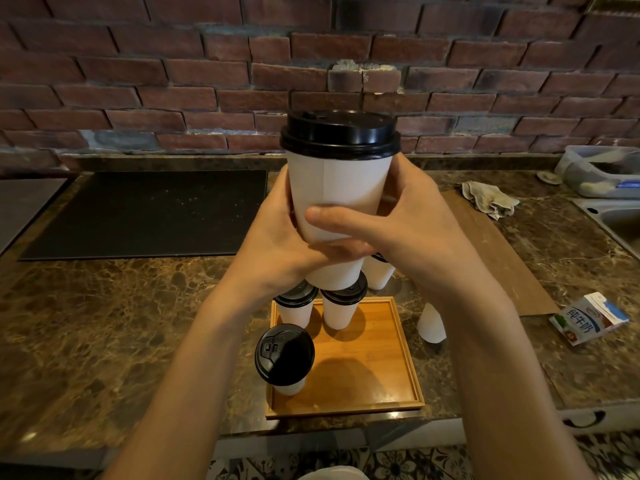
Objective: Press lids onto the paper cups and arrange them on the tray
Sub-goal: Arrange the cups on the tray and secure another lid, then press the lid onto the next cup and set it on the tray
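Fingers point(281, 194) on both hands are curling round the lower half of the cup point(339, 188). The left hand point(277, 244) is cradling it from the side and the right hand point(415, 230) is laying its thumb across the front. So both are gripping, nothing loose. They're holding the cup upright in the air, well above the tray point(412, 368), and the black lid point(341, 133) is looking level and seated all round.

My guess is it's heading for the tray next. If so, I'd be keeping the squeeze light, since paper walls buckle and a dent near the rim could pop the lid. Holding low like this is helping with that. Maybe run a thumb round the lid edge first, because I can't see its far side.

Room-wise, three lidded cups are already sitting on the tray. Two are at the back point(343, 306) and one is at the front left point(284, 353), so the middle and the front right are staying open. The tray's raised rim needs clearing on the way down. Another cup point(431, 323) is standing just beside the right rim, under the right forearm, so that elbow could be clipping it. The tray itself is sitting near the counter's point(104, 306) front edge.
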Demonstrator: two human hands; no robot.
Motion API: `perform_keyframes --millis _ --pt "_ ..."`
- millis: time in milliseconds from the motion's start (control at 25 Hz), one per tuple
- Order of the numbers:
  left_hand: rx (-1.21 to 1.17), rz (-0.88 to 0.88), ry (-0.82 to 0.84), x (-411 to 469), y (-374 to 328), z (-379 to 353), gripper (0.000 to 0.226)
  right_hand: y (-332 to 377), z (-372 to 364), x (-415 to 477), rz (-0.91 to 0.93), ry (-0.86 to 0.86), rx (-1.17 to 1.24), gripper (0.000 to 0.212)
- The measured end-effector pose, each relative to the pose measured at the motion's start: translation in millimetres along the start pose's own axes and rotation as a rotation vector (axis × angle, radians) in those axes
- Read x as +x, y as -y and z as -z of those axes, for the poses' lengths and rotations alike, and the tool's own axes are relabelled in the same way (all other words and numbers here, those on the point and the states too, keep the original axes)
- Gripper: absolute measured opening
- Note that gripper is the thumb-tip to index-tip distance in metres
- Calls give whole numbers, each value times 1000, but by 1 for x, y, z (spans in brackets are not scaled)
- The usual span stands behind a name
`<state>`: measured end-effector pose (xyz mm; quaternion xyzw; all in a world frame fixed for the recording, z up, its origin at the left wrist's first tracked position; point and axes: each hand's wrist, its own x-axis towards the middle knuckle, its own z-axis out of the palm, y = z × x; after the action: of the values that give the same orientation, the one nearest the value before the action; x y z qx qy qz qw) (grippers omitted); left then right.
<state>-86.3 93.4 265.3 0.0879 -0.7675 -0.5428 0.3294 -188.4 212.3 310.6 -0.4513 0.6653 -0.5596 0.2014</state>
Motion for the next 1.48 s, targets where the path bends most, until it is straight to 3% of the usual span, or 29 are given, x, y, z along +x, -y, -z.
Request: perform_keyframes --millis 240,760,880,1000,1160,1320,1480 --pt "-46 22 -45 1 4 -9 92 -5 -6 1 -12 -71 -64 75" --pt "-8 57 89 -13 8 5 103 -21 -1 -6 111 -104 -3 79" --pt "-5 159 -14 -34 24 20 87 -34 6 -16 160 -139 -22 78" --pt "122 240 -206 -61 60 39 66 -59 14 -28 144 -167 -27 78" --pt "405 344 -384 -100 123 50 57 -106 18 -45 93 -183 -20 86" --pt "570 462 -384 -148 184 41 53 -157 6 -66 -33 -216 10 88" --pt "697 641 -250 -187 222 30 56 -209 -8 -89 -163 -248 -31 95"
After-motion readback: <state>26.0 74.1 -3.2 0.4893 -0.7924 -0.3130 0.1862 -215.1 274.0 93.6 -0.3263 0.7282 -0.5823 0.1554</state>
